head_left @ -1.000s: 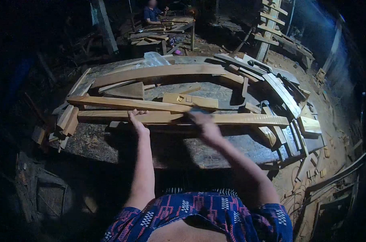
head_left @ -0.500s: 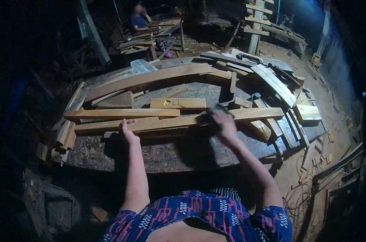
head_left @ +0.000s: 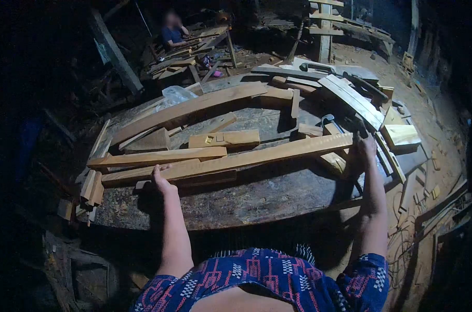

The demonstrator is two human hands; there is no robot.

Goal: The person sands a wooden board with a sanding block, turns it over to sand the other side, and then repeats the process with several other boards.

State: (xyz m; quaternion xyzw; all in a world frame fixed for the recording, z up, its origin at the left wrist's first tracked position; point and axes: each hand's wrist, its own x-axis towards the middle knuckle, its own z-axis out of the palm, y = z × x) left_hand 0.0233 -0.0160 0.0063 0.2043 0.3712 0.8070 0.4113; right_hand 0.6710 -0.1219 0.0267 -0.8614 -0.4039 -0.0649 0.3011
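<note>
A long pale wooden beam [head_left: 267, 156] lies slanted across the workbench [head_left: 257, 200], its right end higher in view. My left hand [head_left: 164, 180] grips its near edge toward the left, with the fingertips over the top face. At the beam's right end, my right hand [head_left: 367, 146] is closed round a dark object [head_left: 358, 128] too shadowed to identify. Behind the beam lie a shorter squared piece [head_left: 163, 157] and a block [head_left: 231, 138] with a recess cut in it.
A curved board [head_left: 194, 106], a clear plastic bag [head_left: 177, 96] and a clamp [head_left: 319, 67] lie farther back. White-lit boards [head_left: 350, 101] are stacked at the right. Beyond the bench, a person [head_left: 173, 32] sits by another wood-covered table. A post [head_left: 325, 41] stands at the back.
My right hand has moved right along the beam with the dark object, from its middle to its right end. My left hand keeps its place on the beam. The view has shifted slightly.
</note>
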